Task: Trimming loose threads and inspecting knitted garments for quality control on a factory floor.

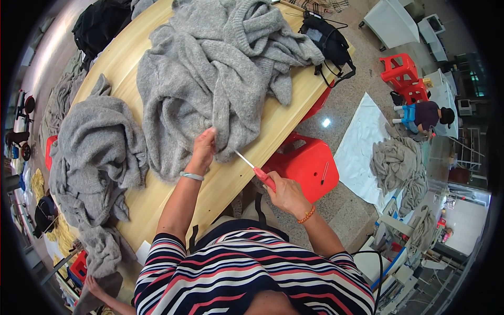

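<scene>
A heap of grey knitted garments (210,68), with ribbed edges showing, covers much of the pale wooden table (220,194). My left hand (203,149) is closed on a fold of the grey knit at the heap's near edge. In my right hand (287,194) is a tool with a red handle (264,178) and a slim, pale metal shaft; its exact kind is unclear. The shaft's tip points at the knit just right of my left hand, and I cannot tell whether it touches.
Another grey knit pile (100,142) lies on the table's left. Beside the right edge stands a red stool (310,168) with a thin tool on it. A black bag (325,42) sits at the far corner. Someone's hand (94,287) touches grey cloth at lower left; another person (425,115) sits far right.
</scene>
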A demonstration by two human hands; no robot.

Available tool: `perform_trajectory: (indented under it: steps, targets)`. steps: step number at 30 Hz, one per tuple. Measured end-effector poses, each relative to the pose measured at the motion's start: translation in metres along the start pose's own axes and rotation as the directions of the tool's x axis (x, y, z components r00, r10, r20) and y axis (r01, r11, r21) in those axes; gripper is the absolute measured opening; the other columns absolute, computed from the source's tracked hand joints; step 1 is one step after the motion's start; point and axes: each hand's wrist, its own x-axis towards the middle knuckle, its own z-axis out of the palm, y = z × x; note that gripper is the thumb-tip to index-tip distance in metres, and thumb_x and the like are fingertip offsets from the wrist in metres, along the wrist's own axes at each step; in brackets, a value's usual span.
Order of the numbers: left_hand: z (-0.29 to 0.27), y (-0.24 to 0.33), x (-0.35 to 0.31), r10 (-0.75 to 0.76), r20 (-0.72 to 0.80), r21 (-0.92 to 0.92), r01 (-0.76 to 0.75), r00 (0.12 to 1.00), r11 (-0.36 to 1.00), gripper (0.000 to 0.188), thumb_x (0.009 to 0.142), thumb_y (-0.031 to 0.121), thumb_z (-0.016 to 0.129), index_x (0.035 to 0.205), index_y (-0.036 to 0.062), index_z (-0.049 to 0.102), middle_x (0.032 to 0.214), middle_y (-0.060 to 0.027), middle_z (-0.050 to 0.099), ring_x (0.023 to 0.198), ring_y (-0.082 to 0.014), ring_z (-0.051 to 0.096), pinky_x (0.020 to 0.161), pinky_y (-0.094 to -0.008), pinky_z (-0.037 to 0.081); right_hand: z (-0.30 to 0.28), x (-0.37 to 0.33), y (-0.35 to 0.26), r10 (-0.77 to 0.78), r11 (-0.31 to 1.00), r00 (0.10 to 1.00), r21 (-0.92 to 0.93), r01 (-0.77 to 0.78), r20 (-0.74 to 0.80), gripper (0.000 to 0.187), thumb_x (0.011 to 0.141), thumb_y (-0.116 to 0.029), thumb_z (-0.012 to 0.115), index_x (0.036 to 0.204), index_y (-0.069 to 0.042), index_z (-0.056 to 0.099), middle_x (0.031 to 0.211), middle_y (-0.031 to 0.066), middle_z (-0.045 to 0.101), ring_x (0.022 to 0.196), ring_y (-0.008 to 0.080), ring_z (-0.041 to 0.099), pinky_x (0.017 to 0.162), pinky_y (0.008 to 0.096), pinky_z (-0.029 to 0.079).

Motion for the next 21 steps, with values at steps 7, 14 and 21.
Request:
perform_trajectory:
  steps: [7, 14, 21]
  targets:
    - [-0.006, -0.015, -0.01, 0.133, 0.006, 0.16, -0.132, 0.991, 0.978, 0.016, 0.091, 0.005, 0.062, 0.105, 0.001, 0.067, 0.084, 0.001, 0.068, 0.066, -0.0066, 0.056, 0.063, -0.0194, 0.046, 0.007, -0.02, -0.012, 0.014, 0.996, 0.996, -0.094, -0.006, 0.087, 0.028, 0.09, -0.028, 0.058, 0.107, -0.007, 0.051, 0.079, 0.0227, 0.064, 0.075, 0.0436, 0.063, 0.067, 0.0528, 0.049]
    - [0.053, -0.005, -0.061, 0.573, 0.156, 0.967, -0.007, 0.805, -0.253, 0.097, 0.061, 0.023, 0.084, 0.143, 0.007, 0.035, 0.15, -0.0207, 0.025, 0.135, -0.0405, 0.026, 0.107, -0.0573, 0.022, 0.023, -0.039, 0.011, 0.012, 1.0, 0.992, -0.004, -0.012, -0.13, 0.025, 0.088, -0.024, 0.059, 0.108, -0.008, 0.054, 0.082, 0.0213, 0.065, 0.08, 0.0407, 0.064, 0.07, 0.0502, 0.05]
    - [-0.067, 0.053, 0.009, 0.355, 0.088, 0.888, -0.234, 0.931, 0.395, 0.04, 0.072, 0.003, 0.063, 0.111, -0.0003, 0.06, 0.093, -0.0141, 0.067, 0.081, -0.0262, 0.065, 0.074, -0.037, 0.05, 0.021, -0.035, -0.012, -0.018, 1.0, 0.989, 0.018, 0.021, -0.15, 0.027, 0.088, -0.023, 0.06, 0.108, -0.007, 0.053, 0.082, 0.0238, 0.064, 0.08, 0.0434, 0.063, 0.069, 0.052, 0.049]
